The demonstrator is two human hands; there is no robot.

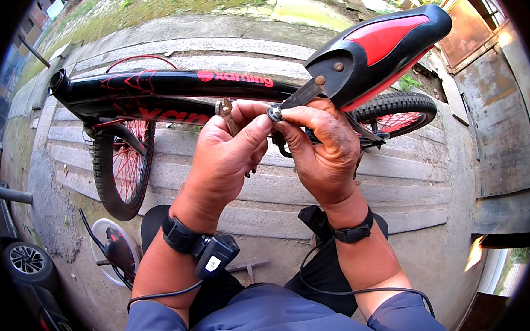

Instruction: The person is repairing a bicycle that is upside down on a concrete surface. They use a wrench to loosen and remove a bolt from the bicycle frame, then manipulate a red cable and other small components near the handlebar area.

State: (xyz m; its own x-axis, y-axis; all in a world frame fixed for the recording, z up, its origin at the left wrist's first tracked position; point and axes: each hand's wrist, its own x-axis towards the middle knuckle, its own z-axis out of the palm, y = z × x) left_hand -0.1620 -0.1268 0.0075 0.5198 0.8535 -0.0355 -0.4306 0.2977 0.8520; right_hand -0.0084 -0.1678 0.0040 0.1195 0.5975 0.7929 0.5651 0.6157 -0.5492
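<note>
Both of my hands meet in front of the black bicycle frame (171, 86). With thumb and fingers, my right hand (327, 144) pinches a small metal fastener (274, 113), a bolt or nut. My left hand (225, 149) is closed, its thumb tip against the same fastener. A worn wrench (225, 110) sticks up from the left hand's fingers; its lower part is hidden. Just above the fastener, a dark metal strip (302, 96) runs up to a black and red riveted shell-shaped part (384, 42).
The bicycle's front wheel (124, 167) stands at left, its rear wheel (400, 113) at right, over grooved paving (250, 223). A white bucket (103, 228) with black parts sits at lower left. A car wheel (29, 262) is farther left; rusty metal panels (493, 117) line the right.
</note>
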